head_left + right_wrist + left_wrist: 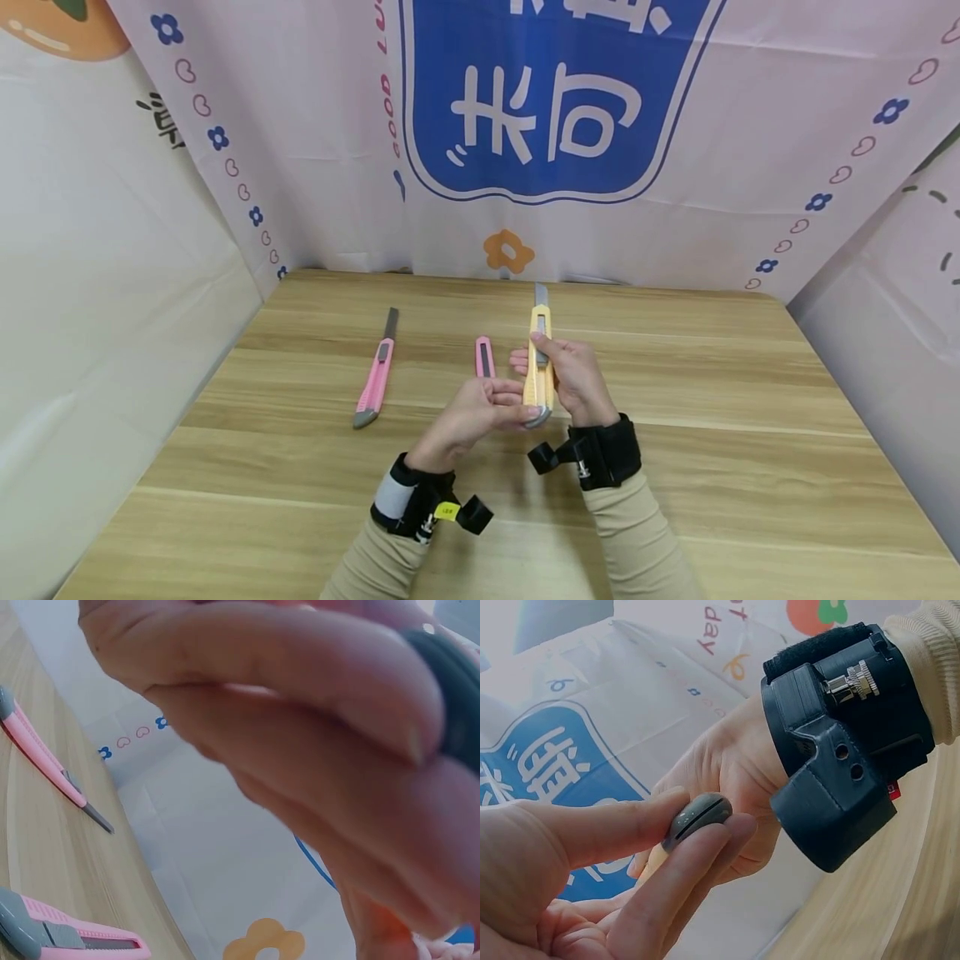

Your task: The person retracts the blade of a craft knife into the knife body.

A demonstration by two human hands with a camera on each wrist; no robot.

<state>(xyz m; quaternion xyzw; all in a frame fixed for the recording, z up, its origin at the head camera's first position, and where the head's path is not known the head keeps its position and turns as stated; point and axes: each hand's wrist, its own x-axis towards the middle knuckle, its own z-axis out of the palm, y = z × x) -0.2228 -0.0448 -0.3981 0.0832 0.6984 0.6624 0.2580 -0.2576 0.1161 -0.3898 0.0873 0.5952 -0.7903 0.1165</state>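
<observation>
Holding yellow knife at frame centre

Right hand [573,375] grips the yellow plastic utility knife [539,367] mid-frame, above the wooden desk [750,400]. Left hand [468,417] pinches its grey end cap [697,817]. Long pink utility knife [375,375] lies centre-left, blade out.

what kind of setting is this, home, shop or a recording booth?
Most likely a makeshift recording booth: a bare wooden table closed in on three sides by printed cloth sheets, with only utility knives laid out, one yellow knife held in both hands.
</observation>
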